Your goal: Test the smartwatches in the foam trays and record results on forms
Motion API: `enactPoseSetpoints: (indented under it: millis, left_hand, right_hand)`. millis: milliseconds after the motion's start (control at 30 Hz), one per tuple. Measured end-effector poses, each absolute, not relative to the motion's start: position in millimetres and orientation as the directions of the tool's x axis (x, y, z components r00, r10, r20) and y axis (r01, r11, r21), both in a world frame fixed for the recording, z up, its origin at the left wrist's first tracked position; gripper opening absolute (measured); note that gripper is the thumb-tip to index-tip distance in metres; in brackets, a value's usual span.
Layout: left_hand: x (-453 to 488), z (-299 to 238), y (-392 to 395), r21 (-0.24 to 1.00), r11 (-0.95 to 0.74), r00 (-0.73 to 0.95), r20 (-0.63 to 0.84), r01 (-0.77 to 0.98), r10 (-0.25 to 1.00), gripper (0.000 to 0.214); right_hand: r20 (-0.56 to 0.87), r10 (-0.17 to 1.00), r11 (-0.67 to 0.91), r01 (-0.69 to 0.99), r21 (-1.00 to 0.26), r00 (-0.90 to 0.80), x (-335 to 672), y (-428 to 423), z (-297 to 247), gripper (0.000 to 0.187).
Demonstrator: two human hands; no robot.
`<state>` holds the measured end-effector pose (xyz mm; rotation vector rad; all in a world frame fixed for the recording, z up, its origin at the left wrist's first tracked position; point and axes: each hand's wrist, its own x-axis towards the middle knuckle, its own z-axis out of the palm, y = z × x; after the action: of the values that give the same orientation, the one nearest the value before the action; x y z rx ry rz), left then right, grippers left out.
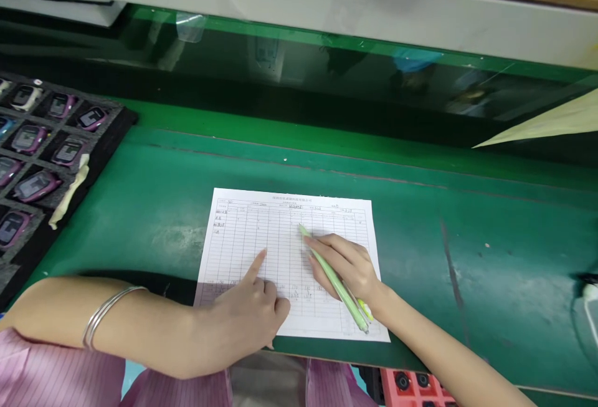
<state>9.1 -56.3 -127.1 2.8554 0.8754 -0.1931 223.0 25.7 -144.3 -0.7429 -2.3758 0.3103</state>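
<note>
A printed form [284, 257] with a table of fine lines lies on the green bench top, bearing some handwritten entries. My right hand [348, 263] grips a light green pen [334, 276], whose tip meets the sheet in the upper middle rows. Resting on the lower left of the paper is my left hand [247, 310], which holds nothing; its index finger is stretched out on the rows and the other fingers are loosely bent. Silver bangles circle my left wrist.
On the left, a dark foam tray [105, 139] holds several smartwatches [30, 139] in its cells, most with purple cases. A raised shelf [303, 2] spans the back. A white cable [591, 307] sits at the right edge, and a red crate [397, 388] is below the front edge.
</note>
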Motion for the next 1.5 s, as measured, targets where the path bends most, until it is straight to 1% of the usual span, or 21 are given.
enactPoseSetpoints:
  millis: [133, 267, 567, 733, 800, 867, 933, 967, 1033, 1100, 1133, 1167, 1233, 1300, 1367, 1400, 1433, 1500]
  left_hand:
    - [10, -127, -57, 0.065, -0.825, 0.824, -0.135, 0.561, 0.550, 0.054]
    - [11, -128, -58, 0.059, -0.833, 0.833, -0.114, 0.550, 0.542, 0.055]
    - [10, -129, -57, 0.070, -0.837, 0.835, -0.158, 0.542, 0.527, 0.053]
    - [10, -132, -60, 0.087, -0.828, 0.828, -0.161, 0.554, 0.537, 0.054]
    - [10, -133, -61, 0.097, -0.824, 0.826, -0.163, 0.558, 0.539, 0.054]
    - [11, -132, -61, 0.107, -0.822, 0.824, -0.174, 0.560, 0.539, 0.054]
    - [11, -131, -61, 0.113, -0.820, 0.823, -0.181, 0.562, 0.539, 0.055]
    - [11, -131, -61, 0.116, -0.818, 0.821, -0.187, 0.563, 0.539, 0.054]
    - [11, -130, -61, 0.122, -0.811, 0.813, -0.214, 0.572, 0.542, 0.054]
    - [11, -128, -60, 0.126, -0.797, 0.796, -0.251, 0.591, 0.551, 0.058]
    - [11, -126, -60, 0.129, -0.787, 0.785, -0.269, 0.603, 0.558, 0.061]
    - [13, -124, -59, 0.134, -0.775, 0.774, -0.283, 0.617, 0.567, 0.063]
    - [19, -116, -56, 0.134, -0.747, 0.748, -0.281, 0.651, 0.601, 0.058]
    - [31, -107, -51, 0.115, -0.714, 0.715, -0.255, 0.690, 0.650, 0.039]
    - [48, -99, -42, 0.114, -0.716, 0.720, -0.217, 0.689, 0.659, 0.024]
    - [58, -97, -37, 0.129, -0.736, 0.746, -0.188, 0.664, 0.639, 0.025]
    - [68, -96, -32, 0.151, -0.764, 0.778, -0.151, 0.628, 0.610, 0.030]
    - [86, -98, -21, 0.179, -0.807, 0.825, -0.069, 0.563, 0.561, 0.056]
  right_hand:
    - [0.493, 0.610, 0.792, 0.467, -0.393, -0.621, 231, 24, -145, 0.029]
    - [0.477, 0.592, 0.806, 0.464, -0.368, -0.650, 231, 24, -146, 0.027]
    - [0.504, 0.559, 0.829, 0.431, -0.357, -0.658, 231, 23, -145, 0.025]
    - [0.477, 0.565, 0.825, 0.452, -0.340, -0.673, 229, 20, -145, 0.023]
    - [0.485, 0.565, 0.825, 0.442, -0.353, -0.667, 229, 19, -144, 0.025]
    - [0.492, 0.592, 0.803, 0.414, -0.429, -0.639, 231, 19, -141, 0.034]
    - [0.467, 0.670, 0.730, 0.396, -0.558, -0.576, 237, 23, -136, 0.043]
    - [0.435, 0.727, 0.668, 0.402, -0.627, -0.531, 242, 26, -132, 0.043]
    - [0.334, 0.855, 0.494, 0.429, -0.756, -0.396, 254, 35, -125, 0.035]
    - [0.197, 0.958, 0.270, 0.423, -0.865, -0.209, 268, 44, -120, 0.019]
    - [0.123, 0.985, 0.162, 0.397, -0.903, -0.121, 275, 48, -119, 0.014]
    - [0.055, 0.997, 0.071, 0.363, -0.929, -0.054, 281, 52, -118, 0.012]
    - [-0.046, 0.999, -0.044, 0.301, -0.953, 0.002, 289, 56, -121, 0.016]
    - [-0.105, 0.994, -0.097, 0.254, -0.962, -0.019, 292, 58, -125, 0.021]
    - [-0.138, 0.989, -0.124, 0.237, -0.964, -0.044, 290, 59, -129, 0.026]
    - [-0.138, 0.989, -0.122, 0.250, -0.961, -0.047, 288, 60, -130, 0.028]
    - [-0.127, 0.991, -0.110, 0.273, -0.956, -0.044, 286, 60, -132, 0.029]
    - [-0.083, 0.996, -0.069, 0.327, -0.943, -0.030, 283, 60, -134, 0.032]
